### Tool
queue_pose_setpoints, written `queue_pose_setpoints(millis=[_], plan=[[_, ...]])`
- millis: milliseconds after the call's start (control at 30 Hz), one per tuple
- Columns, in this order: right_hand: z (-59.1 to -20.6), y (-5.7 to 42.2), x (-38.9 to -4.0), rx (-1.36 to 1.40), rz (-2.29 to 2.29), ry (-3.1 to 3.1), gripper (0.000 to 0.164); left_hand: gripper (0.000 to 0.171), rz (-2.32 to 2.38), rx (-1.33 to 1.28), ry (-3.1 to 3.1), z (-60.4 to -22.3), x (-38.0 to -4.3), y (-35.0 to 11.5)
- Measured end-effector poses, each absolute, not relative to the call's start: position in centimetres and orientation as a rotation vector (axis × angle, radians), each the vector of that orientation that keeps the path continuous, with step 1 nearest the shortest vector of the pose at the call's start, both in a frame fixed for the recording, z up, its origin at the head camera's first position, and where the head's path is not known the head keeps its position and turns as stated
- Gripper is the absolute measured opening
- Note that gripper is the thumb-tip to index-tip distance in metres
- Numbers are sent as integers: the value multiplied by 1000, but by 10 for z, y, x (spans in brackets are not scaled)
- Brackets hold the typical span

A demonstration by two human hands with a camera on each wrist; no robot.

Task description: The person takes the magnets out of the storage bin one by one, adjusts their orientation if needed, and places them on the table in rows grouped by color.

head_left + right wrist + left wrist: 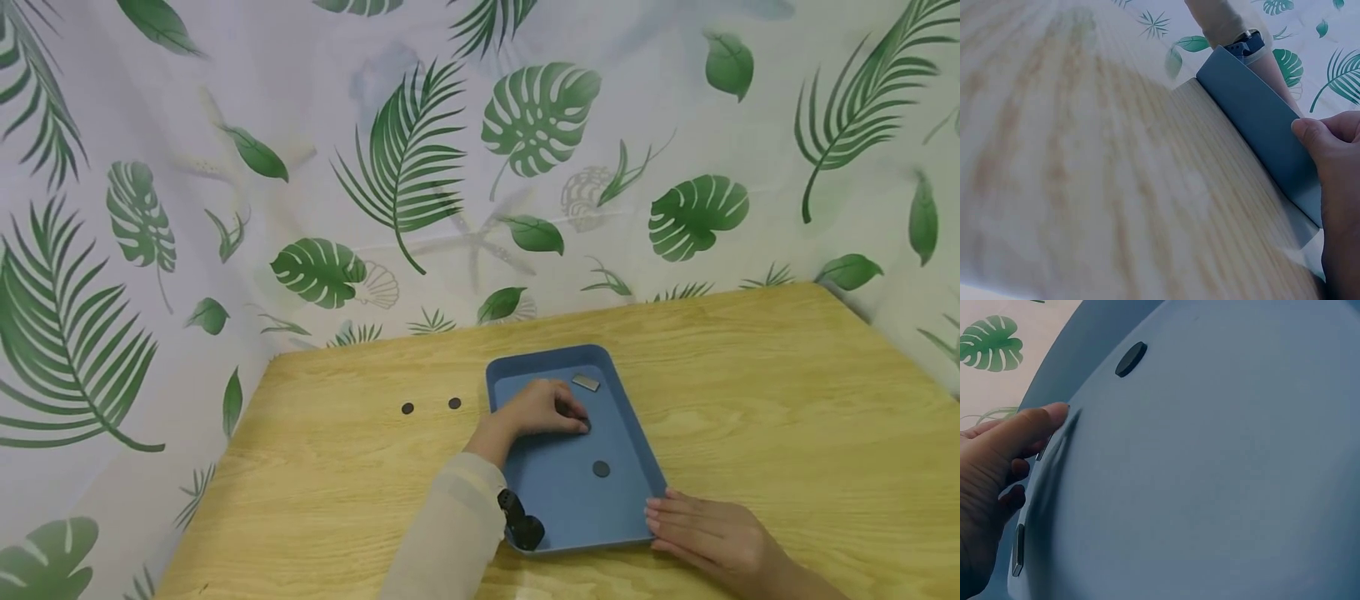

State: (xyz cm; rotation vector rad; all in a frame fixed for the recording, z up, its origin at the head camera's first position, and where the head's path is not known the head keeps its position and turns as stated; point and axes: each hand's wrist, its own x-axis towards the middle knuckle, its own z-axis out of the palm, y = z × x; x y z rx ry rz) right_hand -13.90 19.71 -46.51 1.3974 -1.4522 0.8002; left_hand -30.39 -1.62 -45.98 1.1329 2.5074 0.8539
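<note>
A shallow blue tray (555,517) lies on the table. My left hand (546,407) reaches over its left wall, thumb and fingers pinching a small dark disc (587,426) low over the tray floor; the fingers hide most of it. Nearer me in the tray is a flat dark grey disc (601,469), seen tilted as a dark disc (1131,359) in the left wrist view. Beyond the hand lies a small silver-grey rectangular block (586,382). My right hand (716,533) holds the tray's near right corner, its thumb (1311,132) against the outer wall at the rim.
Two small dark discs, a left one (407,408) and a right one (454,403), lie on the wooden table (337,483) left of the tray. A leaf-patterned cloth (450,167) hangs behind and to the left. A black device (522,521) is strapped at my left wrist.
</note>
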Motion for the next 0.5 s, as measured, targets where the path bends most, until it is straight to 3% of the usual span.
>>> queue_pose_setpoints(millis=[200, 500], plan=[[-467, 197, -140, 1408, 800, -1463, 19, 16, 928, 1047, 2480, -456, -304, -18], [-467, 198, -140, 1428, 811, -1455, 19, 17, 916, 1149, 2487, -431, -304, -15]])
